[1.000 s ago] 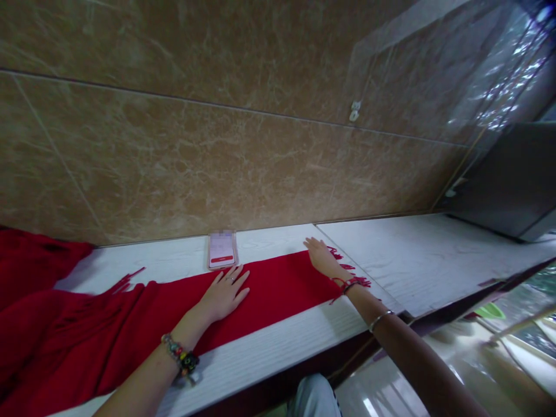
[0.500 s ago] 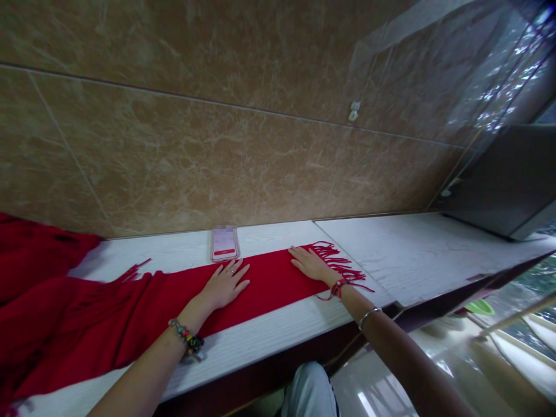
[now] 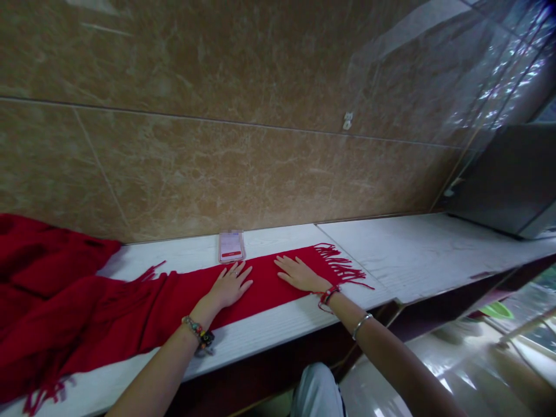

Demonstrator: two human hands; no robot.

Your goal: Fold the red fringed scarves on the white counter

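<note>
A red fringed scarf (image 3: 264,288) lies along the white counter, its right part flat and its left part heaped in loose folds. My left hand (image 3: 230,285) rests palm down on the flat part, fingers spread, with a beaded bracelet at the wrist. To its right, my right hand (image 3: 302,274) also lies palm down on the cloth with fingers stretched out. Neither hand grips the fabric. Strands of fringe (image 3: 343,266) fan out on the counter beyond my right hand. Just behind my left hand sits a phone (image 3: 231,246) with its screen lit.
The white counter (image 3: 417,249) runs along a brown marbled tile wall (image 3: 217,174). A large dark grey box-like object (image 3: 508,179) stands at its right end. Below the front edge are dark open compartments, my knee (image 3: 319,391) and, on the right, a green basin (image 3: 497,310).
My right hand has slid left along the scarf, away from the fringe and closer to my left hand. My left hand stays in about the same place. The view has shifted slightly.
</note>
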